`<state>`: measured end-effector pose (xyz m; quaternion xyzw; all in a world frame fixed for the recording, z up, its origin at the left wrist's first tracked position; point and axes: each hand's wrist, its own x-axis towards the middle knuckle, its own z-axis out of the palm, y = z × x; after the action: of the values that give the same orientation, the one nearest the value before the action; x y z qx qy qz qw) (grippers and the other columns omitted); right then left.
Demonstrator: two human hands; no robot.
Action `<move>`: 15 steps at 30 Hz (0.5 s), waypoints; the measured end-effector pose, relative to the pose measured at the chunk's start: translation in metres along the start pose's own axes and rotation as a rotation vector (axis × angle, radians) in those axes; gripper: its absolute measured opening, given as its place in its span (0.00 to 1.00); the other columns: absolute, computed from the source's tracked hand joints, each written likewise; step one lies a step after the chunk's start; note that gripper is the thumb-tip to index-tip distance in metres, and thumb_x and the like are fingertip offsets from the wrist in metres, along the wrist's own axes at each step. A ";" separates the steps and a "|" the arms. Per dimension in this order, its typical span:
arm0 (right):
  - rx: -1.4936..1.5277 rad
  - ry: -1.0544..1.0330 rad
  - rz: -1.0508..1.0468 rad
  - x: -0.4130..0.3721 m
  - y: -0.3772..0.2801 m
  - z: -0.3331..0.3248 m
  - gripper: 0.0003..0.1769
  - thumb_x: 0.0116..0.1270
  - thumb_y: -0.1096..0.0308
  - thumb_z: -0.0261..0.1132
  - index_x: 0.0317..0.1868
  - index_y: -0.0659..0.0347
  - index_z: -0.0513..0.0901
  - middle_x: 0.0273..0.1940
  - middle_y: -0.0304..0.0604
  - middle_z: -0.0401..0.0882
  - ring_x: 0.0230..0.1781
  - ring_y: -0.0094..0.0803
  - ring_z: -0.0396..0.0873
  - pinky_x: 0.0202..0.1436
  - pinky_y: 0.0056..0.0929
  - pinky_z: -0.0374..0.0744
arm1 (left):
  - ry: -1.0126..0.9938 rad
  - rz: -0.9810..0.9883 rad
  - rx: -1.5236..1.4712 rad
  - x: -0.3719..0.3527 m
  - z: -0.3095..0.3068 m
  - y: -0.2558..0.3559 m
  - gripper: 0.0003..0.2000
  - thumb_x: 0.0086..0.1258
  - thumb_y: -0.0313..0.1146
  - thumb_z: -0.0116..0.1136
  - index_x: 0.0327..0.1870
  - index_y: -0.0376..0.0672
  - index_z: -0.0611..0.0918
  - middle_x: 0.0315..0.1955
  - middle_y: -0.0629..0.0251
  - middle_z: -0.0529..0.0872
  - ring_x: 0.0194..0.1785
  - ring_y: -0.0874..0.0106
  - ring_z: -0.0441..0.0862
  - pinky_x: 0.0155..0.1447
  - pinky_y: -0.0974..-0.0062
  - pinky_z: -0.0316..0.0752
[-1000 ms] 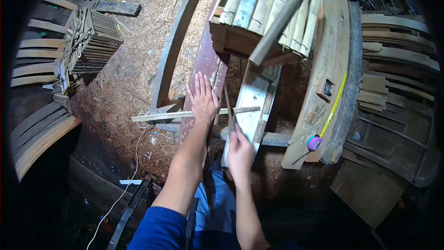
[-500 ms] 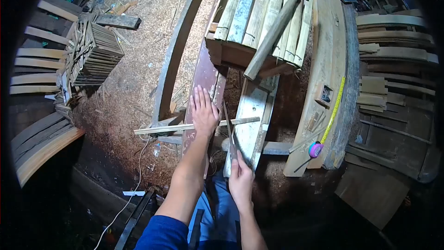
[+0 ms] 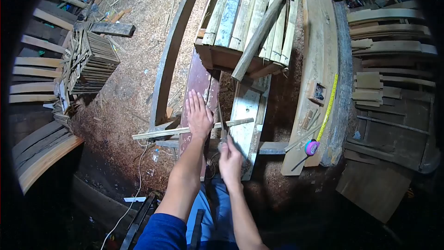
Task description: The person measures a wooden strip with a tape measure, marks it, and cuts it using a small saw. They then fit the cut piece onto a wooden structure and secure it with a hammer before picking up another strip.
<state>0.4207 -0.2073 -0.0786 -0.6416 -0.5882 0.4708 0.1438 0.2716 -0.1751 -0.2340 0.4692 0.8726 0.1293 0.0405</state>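
My left hand (image 3: pixel 200 116) lies with its fingers stretched out on a reddish board (image 3: pixel 196 77), pressing over a thin wooden strip (image 3: pixel 166 133) that lies crosswise. Its right part reaches over the gap to a whitish board (image 3: pixel 243 138). My right hand (image 3: pixel 230 161) is wrapped round the handle of a narrow saw-like tool (image 3: pixel 221 119). The tool's blade points away from me and meets the strip just right of my left hand. The blade's fine detail is too small to tell.
Ahead stands a slatted wooden piece (image 3: pixel 231 23) with a hammer (image 3: pixel 261 32) on top. At the right, a pink tape measure (image 3: pixel 311 147) with its yellow tape out lies on long planks (image 3: pixel 319 51). A curved beam (image 3: pixel 171 51) and a slat bundle (image 3: pixel 95 67) are left.
My right hand and the tool have shifted left and slightly away from me. My left hand stays on the strip. The whole view has moved slightly.
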 end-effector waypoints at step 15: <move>0.120 0.027 -0.088 -0.035 0.025 -0.019 0.22 0.81 0.63 0.59 0.68 0.67 0.81 0.46 0.72 0.85 0.46 0.59 0.88 0.50 0.49 0.82 | -0.022 -0.001 0.045 -0.004 0.000 -0.003 0.32 0.77 0.37 0.45 0.79 0.28 0.64 0.82 0.44 0.60 0.87 0.52 0.52 0.88 0.54 0.44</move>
<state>0.4558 -0.2379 -0.0716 -0.6117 -0.5845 0.4897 0.2107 0.2717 -0.1799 -0.2353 0.4710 0.8750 0.1044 0.0399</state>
